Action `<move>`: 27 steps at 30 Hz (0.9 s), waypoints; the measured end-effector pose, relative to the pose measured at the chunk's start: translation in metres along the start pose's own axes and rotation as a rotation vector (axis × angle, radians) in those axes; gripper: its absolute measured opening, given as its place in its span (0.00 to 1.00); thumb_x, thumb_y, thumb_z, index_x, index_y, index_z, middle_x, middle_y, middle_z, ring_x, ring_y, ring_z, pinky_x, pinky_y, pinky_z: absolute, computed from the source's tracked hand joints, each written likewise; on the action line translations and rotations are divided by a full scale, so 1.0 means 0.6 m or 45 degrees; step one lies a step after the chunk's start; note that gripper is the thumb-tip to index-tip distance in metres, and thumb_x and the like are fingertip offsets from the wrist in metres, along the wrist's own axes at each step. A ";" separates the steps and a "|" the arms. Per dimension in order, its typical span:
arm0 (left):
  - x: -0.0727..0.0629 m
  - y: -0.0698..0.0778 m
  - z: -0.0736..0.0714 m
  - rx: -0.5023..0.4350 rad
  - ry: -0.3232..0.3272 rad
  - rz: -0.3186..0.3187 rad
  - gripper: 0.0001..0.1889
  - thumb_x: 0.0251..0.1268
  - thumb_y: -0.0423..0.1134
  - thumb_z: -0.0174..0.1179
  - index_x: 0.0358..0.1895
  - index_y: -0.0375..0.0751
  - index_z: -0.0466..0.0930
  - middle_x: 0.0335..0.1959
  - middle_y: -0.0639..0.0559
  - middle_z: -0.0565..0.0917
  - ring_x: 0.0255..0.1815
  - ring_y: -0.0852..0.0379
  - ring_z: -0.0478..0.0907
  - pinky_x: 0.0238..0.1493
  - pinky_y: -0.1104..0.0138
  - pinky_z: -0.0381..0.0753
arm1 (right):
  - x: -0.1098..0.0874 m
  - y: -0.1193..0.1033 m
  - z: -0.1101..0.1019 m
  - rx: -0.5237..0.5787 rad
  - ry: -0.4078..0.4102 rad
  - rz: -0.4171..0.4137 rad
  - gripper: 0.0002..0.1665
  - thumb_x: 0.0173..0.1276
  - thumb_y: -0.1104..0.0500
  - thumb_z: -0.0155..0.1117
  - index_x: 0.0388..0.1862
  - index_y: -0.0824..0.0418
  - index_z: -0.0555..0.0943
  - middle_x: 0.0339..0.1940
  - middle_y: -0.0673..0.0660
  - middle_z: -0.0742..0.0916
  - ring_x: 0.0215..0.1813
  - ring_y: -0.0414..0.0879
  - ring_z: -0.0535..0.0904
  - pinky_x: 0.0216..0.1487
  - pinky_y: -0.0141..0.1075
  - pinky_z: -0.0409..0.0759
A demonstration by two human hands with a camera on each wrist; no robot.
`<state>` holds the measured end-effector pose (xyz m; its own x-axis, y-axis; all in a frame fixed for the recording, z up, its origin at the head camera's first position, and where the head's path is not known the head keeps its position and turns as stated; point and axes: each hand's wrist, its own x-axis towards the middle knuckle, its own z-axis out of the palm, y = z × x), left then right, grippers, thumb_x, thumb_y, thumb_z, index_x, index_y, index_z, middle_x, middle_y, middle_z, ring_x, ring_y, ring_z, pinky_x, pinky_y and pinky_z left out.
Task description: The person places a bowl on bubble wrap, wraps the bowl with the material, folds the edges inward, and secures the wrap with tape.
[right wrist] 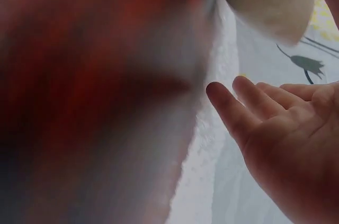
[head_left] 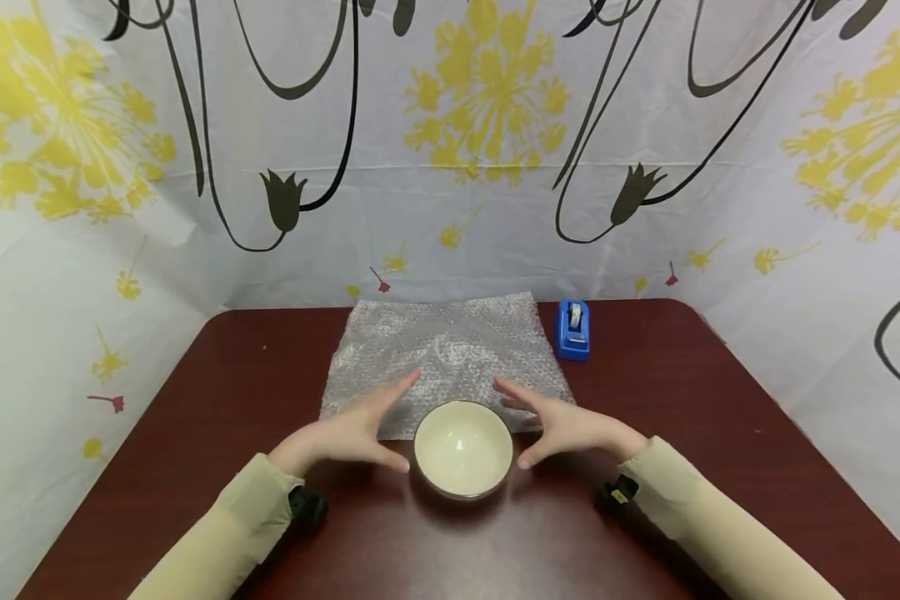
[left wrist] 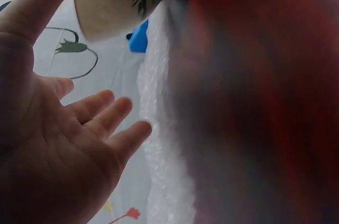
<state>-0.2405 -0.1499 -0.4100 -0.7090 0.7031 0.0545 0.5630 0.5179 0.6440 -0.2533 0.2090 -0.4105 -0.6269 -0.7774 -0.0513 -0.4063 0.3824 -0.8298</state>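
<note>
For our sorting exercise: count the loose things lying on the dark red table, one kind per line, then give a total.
Bowl: 1, cream, between the left hand and right hand
Bubble wrap sheet: 1
Tape dispenser: 1, blue
Total: 3

Two bare hands are seen, the left hand (head_left: 348, 433) and the right hand (head_left: 566, 425), with no rings or gloves worn. Both arms are covered by long sleeves of a pale beige, khaki-like cloth, the left sleeve (head_left: 221, 533) and the right sleeve (head_left: 720, 525), each ended by a plain cuff at the wrist. A small black device (head_left: 307, 507) is strapped under the left wrist, and another (head_left: 617, 493) under the right (a yellowish mark is borne by the latter).
</note>
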 end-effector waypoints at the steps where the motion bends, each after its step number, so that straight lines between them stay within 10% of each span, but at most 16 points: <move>1: -0.003 0.000 0.006 -0.042 -0.018 0.001 0.65 0.45 0.54 0.76 0.79 0.46 0.36 0.78 0.44 0.47 0.75 0.42 0.50 0.71 0.45 0.51 | -0.001 0.001 0.006 0.013 -0.010 -0.005 0.68 0.53 0.55 0.79 0.80 0.58 0.41 0.79 0.61 0.53 0.76 0.58 0.54 0.67 0.58 0.62; 11: -0.007 0.011 0.051 -0.452 -0.193 -0.030 0.63 0.49 0.40 0.77 0.78 0.41 0.33 0.75 0.40 0.52 0.59 0.52 0.73 0.51 0.66 0.79 | -0.002 -0.005 0.046 0.016 -0.017 0.037 0.69 0.51 0.53 0.80 0.80 0.60 0.43 0.77 0.57 0.60 0.73 0.51 0.61 0.67 0.39 0.66; 17: -0.005 0.017 0.064 -0.641 -0.206 -0.065 0.62 0.50 0.33 0.75 0.78 0.43 0.31 0.51 0.35 0.76 0.34 0.52 0.83 0.37 0.62 0.84 | 0.000 -0.013 0.058 -0.006 0.052 0.068 0.70 0.48 0.50 0.82 0.79 0.61 0.46 0.74 0.59 0.65 0.72 0.51 0.62 0.65 0.40 0.66; 27: 0.002 0.029 0.081 -0.779 -0.075 -0.080 0.59 0.48 0.25 0.73 0.78 0.39 0.36 0.71 0.30 0.54 0.54 0.43 0.78 0.48 0.63 0.81 | 0.002 -0.019 0.059 0.016 0.075 0.092 0.68 0.47 0.51 0.82 0.78 0.64 0.48 0.72 0.60 0.68 0.70 0.52 0.64 0.65 0.45 0.65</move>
<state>-0.2109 -0.1164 -0.4361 -0.6983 0.7152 -0.0291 0.1626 0.1980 0.9666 -0.2258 0.1861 -0.4207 -0.6924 -0.7172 -0.0787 -0.3505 0.4298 -0.8321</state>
